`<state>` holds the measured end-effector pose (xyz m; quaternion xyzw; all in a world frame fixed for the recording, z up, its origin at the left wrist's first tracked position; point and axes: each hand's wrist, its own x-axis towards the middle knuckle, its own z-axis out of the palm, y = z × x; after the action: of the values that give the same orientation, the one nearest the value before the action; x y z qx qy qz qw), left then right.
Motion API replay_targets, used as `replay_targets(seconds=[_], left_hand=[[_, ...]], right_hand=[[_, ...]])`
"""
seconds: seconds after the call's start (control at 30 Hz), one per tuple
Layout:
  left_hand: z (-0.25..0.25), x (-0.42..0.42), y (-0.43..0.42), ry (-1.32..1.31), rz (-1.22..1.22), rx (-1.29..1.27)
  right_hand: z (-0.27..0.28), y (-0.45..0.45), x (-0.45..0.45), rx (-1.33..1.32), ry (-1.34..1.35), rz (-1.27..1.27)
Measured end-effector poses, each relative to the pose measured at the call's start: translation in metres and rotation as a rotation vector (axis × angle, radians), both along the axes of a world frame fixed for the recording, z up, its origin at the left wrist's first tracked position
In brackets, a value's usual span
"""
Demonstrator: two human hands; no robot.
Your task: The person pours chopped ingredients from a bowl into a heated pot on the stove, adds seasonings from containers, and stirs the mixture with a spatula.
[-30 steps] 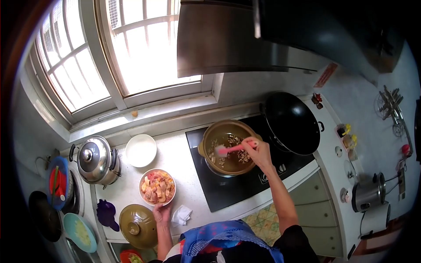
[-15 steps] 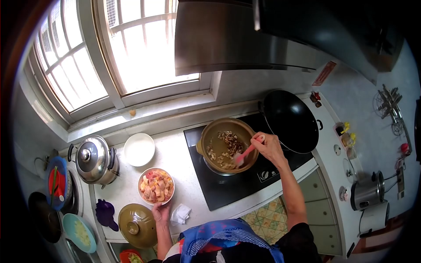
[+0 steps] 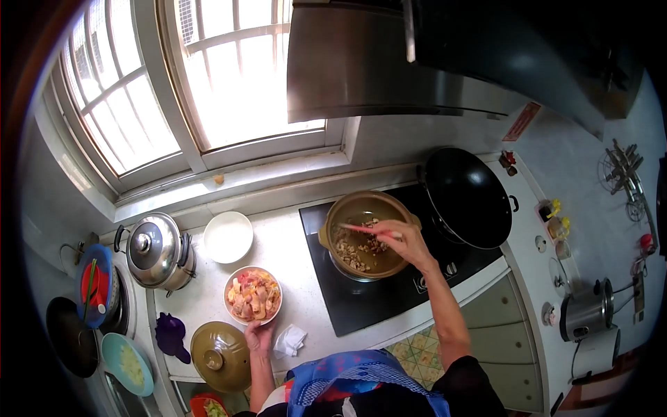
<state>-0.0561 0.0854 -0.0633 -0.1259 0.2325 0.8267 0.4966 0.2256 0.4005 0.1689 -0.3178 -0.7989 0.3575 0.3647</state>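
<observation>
My right hand (image 3: 406, 243) is closed round the handle of a pink spatula (image 3: 358, 228), over a brown clay pot (image 3: 324, 240) on the black cooktop. Browned chopped pieces (image 3: 353, 257) lie in the bottom of the pot, mostly toward its near left side. On the white counter stands a white bowl of raw meat pieces (image 3: 253, 295). My left hand (image 3: 259, 336) holds the near rim of this bowl, with its fingers partly hidden beneath it. A brown pot lid (image 3: 221, 356) lies just left of my left hand.
A black wok (image 3: 467, 198) sits behind the clay pot on the right. An empty white bowl (image 3: 228, 238), a steel pot (image 3: 153, 251), a purple cloth-like item (image 3: 171, 337) and a crumpled white tissue (image 3: 290, 341) are on the counter. The range hood (image 3: 375, 62) hangs above.
My right hand has swung the spatula from the pot's near right side back to its left. The chopped pieces have shifted toward the near left. My left hand stays at the meat bowl.
</observation>
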Motion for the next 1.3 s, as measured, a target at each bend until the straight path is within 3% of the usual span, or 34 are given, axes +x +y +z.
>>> replay_targets(seconds=[0.07,0.1,0.3,0.43,0.6,0.77,0.93,1.0,1.07,1.13,1.27,1.3], left_hand=[[-0.002,0.0,-0.001,-0.001,-0.001,-0.012],[-0.003,-0.001,0.0,-0.002,0.0,-0.021],[-0.007,-0.002,-0.003,-0.012,0.016,-0.043],[-0.006,0.0,-0.001,-0.005,0.004,-0.033],[-0.004,-0.001,-0.001,-0.001,0.014,-0.028],[0.0,0.001,0.001,-0.013,0.017,-0.001],[-0.007,0.001,-0.002,-0.023,0.047,-0.026],[-0.008,0.0,-0.001,-0.01,0.039,-0.03],[-0.004,0.001,-0.001,-0.007,0.037,-0.03],[-0.003,0.001,-0.001,-0.001,0.034,-0.029],[-0.008,-0.001,-0.001,-0.009,0.029,-0.02],[-0.008,-0.001,-0.002,-0.015,0.027,-0.008]], right_hand=[[0.02,-0.008,0.015,-0.061,-0.182,0.35],[0.034,-0.015,0.022,-0.099,-0.287,0.358],[0.083,-0.033,0.065,0.006,-0.403,0.172],[0.061,-0.037,0.054,-0.128,-0.294,0.291],[0.037,-0.025,0.026,-0.001,-0.196,-0.006],[0.019,0.009,0.03,0.268,-0.189,-0.055],[0.044,-0.018,0.042,0.232,-0.552,0.017],[0.059,-0.029,0.037,0.211,-0.552,0.016],[0.066,-0.035,0.03,0.02,-0.446,0.076],[0.051,-0.032,0.019,-0.032,-0.353,0.101],[0.012,-0.013,0.002,0.004,-0.126,-0.029],[0.007,-0.007,0.003,-0.019,-0.111,-0.167]])
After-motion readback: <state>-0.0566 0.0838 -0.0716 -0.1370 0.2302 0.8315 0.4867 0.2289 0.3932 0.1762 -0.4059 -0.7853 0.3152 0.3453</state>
